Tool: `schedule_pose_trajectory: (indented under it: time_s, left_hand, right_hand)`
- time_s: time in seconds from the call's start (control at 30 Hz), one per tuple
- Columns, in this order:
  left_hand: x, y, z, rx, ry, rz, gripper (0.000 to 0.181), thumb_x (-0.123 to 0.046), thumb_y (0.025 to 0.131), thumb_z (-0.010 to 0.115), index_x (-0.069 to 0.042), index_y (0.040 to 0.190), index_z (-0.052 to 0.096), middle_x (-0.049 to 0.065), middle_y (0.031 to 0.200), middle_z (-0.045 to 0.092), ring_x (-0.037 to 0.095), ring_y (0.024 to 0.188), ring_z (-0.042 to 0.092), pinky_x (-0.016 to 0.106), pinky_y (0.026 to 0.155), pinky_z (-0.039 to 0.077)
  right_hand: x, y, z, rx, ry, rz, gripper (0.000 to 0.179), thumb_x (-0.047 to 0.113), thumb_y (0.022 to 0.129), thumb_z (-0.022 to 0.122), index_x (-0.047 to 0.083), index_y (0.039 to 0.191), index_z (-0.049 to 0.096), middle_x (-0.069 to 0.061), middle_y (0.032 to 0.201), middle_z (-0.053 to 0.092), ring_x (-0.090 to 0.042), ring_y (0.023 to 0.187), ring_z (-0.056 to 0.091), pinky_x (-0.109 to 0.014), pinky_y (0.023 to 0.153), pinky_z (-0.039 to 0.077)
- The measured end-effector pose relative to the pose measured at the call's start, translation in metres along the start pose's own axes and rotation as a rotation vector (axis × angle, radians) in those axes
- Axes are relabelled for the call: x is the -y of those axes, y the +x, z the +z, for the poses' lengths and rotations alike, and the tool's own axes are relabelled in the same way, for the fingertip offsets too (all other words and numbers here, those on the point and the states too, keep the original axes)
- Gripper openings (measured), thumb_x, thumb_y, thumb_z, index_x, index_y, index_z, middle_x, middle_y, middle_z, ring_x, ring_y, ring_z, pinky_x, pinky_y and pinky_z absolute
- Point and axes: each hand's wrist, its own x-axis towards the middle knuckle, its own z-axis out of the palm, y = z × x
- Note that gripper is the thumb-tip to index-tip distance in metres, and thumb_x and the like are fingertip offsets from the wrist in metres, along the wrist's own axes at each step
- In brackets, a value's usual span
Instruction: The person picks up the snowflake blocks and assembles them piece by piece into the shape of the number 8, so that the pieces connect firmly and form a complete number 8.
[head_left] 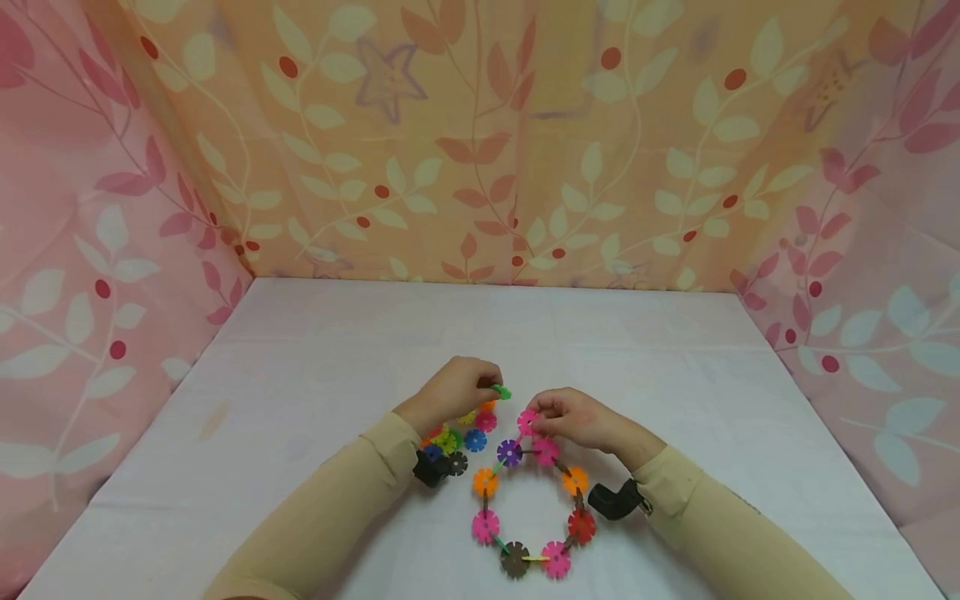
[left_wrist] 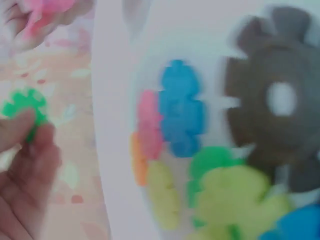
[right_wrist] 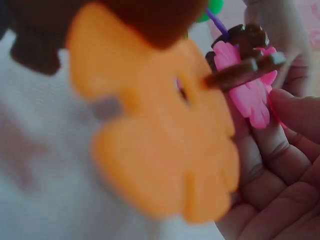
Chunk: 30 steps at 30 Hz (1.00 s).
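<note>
My left hand [head_left: 459, 389] pinches a green notched plastic disc [head_left: 502, 392] between thumb and fingertips. In the left wrist view that green disc [left_wrist: 22, 104] stands upright from the fingertips. A ring of interlocked flower-shaped discs, with a brown disc [head_left: 515, 560] at its near side, lies on the white table. At the ring's far side my right hand [head_left: 581, 417] holds a pink disc [head_left: 528, 422], close by a purple disc [head_left: 509, 452]. The right wrist view shows a large, blurred orange disc [right_wrist: 160, 145] of the ring, with the right hand's fingers [right_wrist: 265, 185] behind it.
Loose discs lie in a small pile beneath and beside the left forearm, among them a blue disc [head_left: 476, 440] and a dark disc [head_left: 457, 463]. White cloth covers the table [head_left: 337, 321]. Floral curtains [head_left: 480, 142] enclose the back and both sides.
</note>
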Motion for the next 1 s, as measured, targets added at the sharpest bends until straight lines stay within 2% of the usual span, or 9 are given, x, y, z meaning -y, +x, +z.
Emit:
schedule_pose_trajectory:
  time_s: [0.13, 0.3, 0.5, 0.63, 0.87, 1.0]
  left_hand:
    - [-0.006, 0.002, -0.008, -0.009, -0.054, 0.135, 0.006, -0.016, 0.086, 0.064, -0.017, 0.085, 0.07, -0.01, 0.084, 0.064, 0.006, 0.076, 0.056, 0.018, 0.07, 0.048]
    - [-0.011, 0.004, -0.01, 0.037, -0.019, 0.303, 0.01, -0.012, 0.086, 0.064, -0.017, 0.085, 0.072, -0.006, 0.086, 0.066, 0.001, 0.08, 0.057, 0.016, 0.073, 0.047]
    - [-0.014, 0.008, -0.012, 0.072, 0.059, 0.43, 0.011, -0.008, 0.085, 0.064, -0.015, 0.086, 0.073, -0.006, 0.084, 0.066, 0.0, 0.077, 0.057, 0.012, 0.072, 0.046]
    - [-0.013, 0.009, -0.013, 0.093, 0.085, 0.458, 0.011, -0.008, 0.085, 0.064, -0.013, 0.087, 0.073, -0.005, 0.085, 0.066, 0.0, 0.078, 0.057, 0.012, 0.072, 0.045]
    - [-0.009, 0.005, -0.011, 0.118, 0.044, 0.415, 0.012, -0.009, 0.084, 0.065, -0.013, 0.09, 0.074, -0.006, 0.085, 0.067, -0.002, 0.076, 0.058, 0.011, 0.072, 0.046]
    - [-0.01, 0.003, -0.01, 0.106, 0.085, 0.461, 0.011, -0.01, 0.085, 0.065, -0.014, 0.089, 0.074, -0.007, 0.082, 0.067, -0.003, 0.075, 0.058, 0.01, 0.072, 0.045]
  right_hand:
    - [0.001, 0.0, -0.001, 0.008, -0.02, -0.005, 0.012, 0.016, 0.087, 0.062, 0.004, 0.089, 0.066, -0.002, 0.072, 0.062, -0.015, 0.07, 0.052, -0.037, 0.069, 0.046]
    - [0.004, 0.001, -0.001, 0.024, -0.023, -0.017, 0.012, 0.016, 0.086, 0.064, 0.005, 0.086, 0.069, -0.001, 0.071, 0.061, -0.015, 0.069, 0.051, -0.036, 0.065, 0.045]
    - [0.006, 0.002, -0.001, 0.039, -0.009, -0.038, 0.013, 0.015, 0.088, 0.061, 0.005, 0.084, 0.068, -0.002, 0.072, 0.059, -0.017, 0.069, 0.05, -0.034, 0.064, 0.043]
    - [0.006, 0.002, 0.0, 0.046, -0.013, -0.031, 0.015, 0.017, 0.089, 0.059, 0.005, 0.083, 0.066, -0.002, 0.071, 0.057, -0.018, 0.069, 0.049, -0.033, 0.063, 0.041]
    - [0.002, 0.004, 0.001, 0.047, -0.01, -0.053, 0.018, 0.015, 0.091, 0.055, 0.003, 0.08, 0.063, -0.008, 0.069, 0.055, -0.026, 0.073, 0.049, -0.037, 0.067, 0.04]
    - [0.004, 0.003, 0.003, 0.043, -0.01, -0.067, 0.018, 0.012, 0.092, 0.054, 0.002, 0.078, 0.062, -0.006, 0.068, 0.056, -0.024, 0.073, 0.05, -0.035, 0.068, 0.04]
